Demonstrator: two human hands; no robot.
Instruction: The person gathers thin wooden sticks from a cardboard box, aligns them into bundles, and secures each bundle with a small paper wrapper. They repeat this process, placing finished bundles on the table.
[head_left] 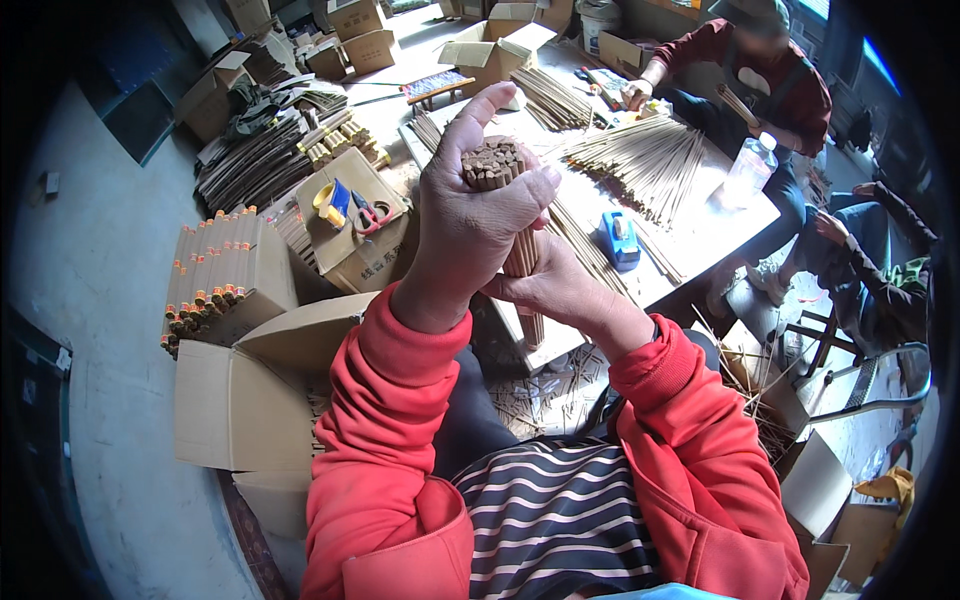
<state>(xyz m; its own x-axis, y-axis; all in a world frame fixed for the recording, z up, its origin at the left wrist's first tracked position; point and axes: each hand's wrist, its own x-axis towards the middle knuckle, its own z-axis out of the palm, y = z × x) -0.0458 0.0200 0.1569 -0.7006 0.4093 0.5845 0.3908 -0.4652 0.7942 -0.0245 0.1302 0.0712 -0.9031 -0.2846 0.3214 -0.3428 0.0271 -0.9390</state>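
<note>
The room is a cluttered workshop, cartons crowding the floor around a pale table (pixel 722 237) where a spread of loose sticks (pixel 640 160) fans out, with a clear plastic bottle (pixel 750 172) near the far-right edge. Across from the person in red sleeves, a co-worker (pixel 803 92) in a dark red top holds a few sticks too. What I'm watching is the thick bundle of brown sticks (pixel 493 170), held roughly upright over the table's near edge, its cut ends facing up. The left hand (pixel 458 215) is wrapped around the top, forefinger standing free; the right hand (pixel 565 283) is clasped around the bundle lower down. Whether its bottom end touches the table I can't tell from here. To my eye this is the gathering and evening-up step: some ends still sit a little proud of others. Next, I'd say, the sticks want levelling with a press or a tap while both hands stay snug, then perhaps a binding, since a blue tape dispenser (pixel 620 243) sits just beside them on the table.
</note>
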